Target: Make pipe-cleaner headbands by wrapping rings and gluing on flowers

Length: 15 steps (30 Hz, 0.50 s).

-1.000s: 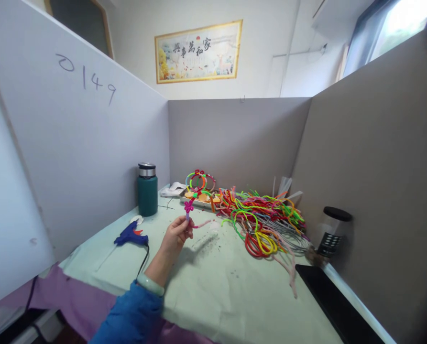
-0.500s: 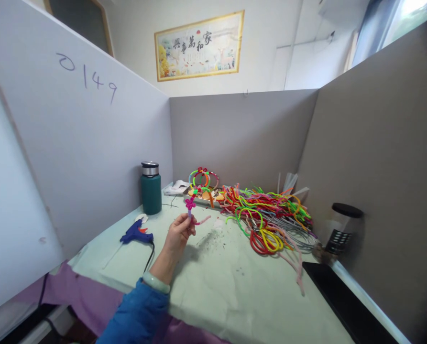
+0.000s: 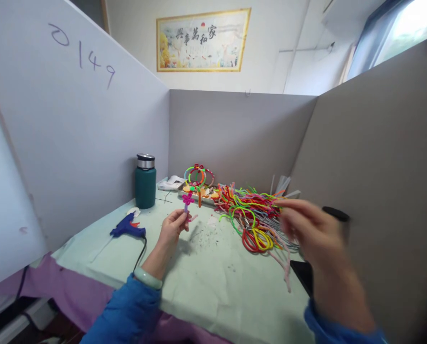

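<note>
My left hand [image 3: 170, 227] pinches a small pipe-cleaner flower [image 3: 188, 198], with magenta petals on top and a purple stem. A pink end sticks out to the right of the fingers. At the right, my right hand [image 3: 317, 234] is raised in front of a big pile of coloured pipe cleaners [image 3: 249, 197]. Motion blurs its fingers, so I cannot make out whether they hold anything. Red and yellow loops [image 3: 262, 238] lie at the front of the pile.
A blue glue gun [image 3: 129, 227] with its cord lies left of my left hand, and a green bottle [image 3: 145, 186] stands behind it. Pipe-cleaner rings [image 3: 210, 173] rise over a metal tray [image 3: 208, 202] at the back. A black-lidded container [image 3: 337, 213] is partly behind my right hand.
My right hand has come into view from the right, up by the pile. My left hand keeps its hold on the flower. The whole view has shifted slightly.
</note>
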Each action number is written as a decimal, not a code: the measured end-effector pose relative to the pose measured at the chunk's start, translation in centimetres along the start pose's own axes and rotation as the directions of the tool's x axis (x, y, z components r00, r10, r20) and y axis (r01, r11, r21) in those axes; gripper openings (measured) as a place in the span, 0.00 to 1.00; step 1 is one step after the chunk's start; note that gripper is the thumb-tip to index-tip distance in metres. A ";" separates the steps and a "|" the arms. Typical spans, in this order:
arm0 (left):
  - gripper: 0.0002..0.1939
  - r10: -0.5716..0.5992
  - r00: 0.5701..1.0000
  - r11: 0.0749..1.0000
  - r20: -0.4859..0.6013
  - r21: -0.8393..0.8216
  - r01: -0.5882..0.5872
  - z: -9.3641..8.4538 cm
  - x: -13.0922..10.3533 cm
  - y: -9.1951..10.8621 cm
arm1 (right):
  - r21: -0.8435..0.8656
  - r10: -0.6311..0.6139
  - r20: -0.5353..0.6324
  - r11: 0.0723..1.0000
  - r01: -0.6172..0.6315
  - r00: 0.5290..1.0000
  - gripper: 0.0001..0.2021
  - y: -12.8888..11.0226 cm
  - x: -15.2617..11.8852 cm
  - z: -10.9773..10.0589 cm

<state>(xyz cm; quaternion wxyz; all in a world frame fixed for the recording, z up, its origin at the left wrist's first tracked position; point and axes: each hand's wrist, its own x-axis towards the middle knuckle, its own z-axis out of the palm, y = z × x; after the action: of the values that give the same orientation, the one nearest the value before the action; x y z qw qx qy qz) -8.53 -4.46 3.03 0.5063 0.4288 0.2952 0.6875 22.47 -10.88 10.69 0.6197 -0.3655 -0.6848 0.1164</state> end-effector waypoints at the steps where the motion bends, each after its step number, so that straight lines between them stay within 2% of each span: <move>1: 0.13 0.006 1.000 1.000 -0.001 0.004 -0.006 -0.1 0.1 -0.1 | -0.149 0.065 0.087 0.987 -0.051 0.994 0.10 1.2 0.4 0.8; 2: 0.13 0.012 1.000 1.000 -0.004 0.011 -0.012 -0.1 0.1 -0.2 | -0.336 0.154 0.170 0.938 -0.090 0.973 0.09 2.6 0.6 1.8; 4: 0.14 0.017 1.000 0.999 -0.004 0.032 -0.017 -0.2 0.2 -0.4 | -0.678 0.322 0.150 0.722 -0.140 0.935 0.09 5.6 0.2 3.7; 6: 0.14 0.016 1.000 0.998 0.003 0.069 -0.017 -0.3 0.3 -0.6 | -0.839 0.438 0.111 0.522 -0.152 0.892 0.10 8.0 -0.9 5.2; 7: 0.14 0.016 1.000 0.996 0.002 0.091 -0.017 -0.3 0.3 -0.6 | -0.874 0.462 0.116 0.468 -0.131 0.879 0.10 8.9 -1.6 5.7; 10: 0.15 0.034 0.999 0.986 -0.002 0.161 -0.034 -0.2 0.4 -0.7 | -0.902 0.454 0.133 0.423 -0.082 0.881 0.10 10.1 -3.1 6.4; 15: 0.17 0.027 1.000 0.983 0.007 0.184 -0.028 -0.3 0.4 -0.8 | -0.909 0.463 0.140 0.410 -0.071 0.876 0.12 10.1 -3.3 6.5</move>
<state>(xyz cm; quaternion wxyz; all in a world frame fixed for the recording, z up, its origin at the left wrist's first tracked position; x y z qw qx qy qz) -8.50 -3.81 2.34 0.4559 0.4791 0.3504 0.6632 19.92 -3.94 0.63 0.1693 -0.7098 -0.6778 -0.0896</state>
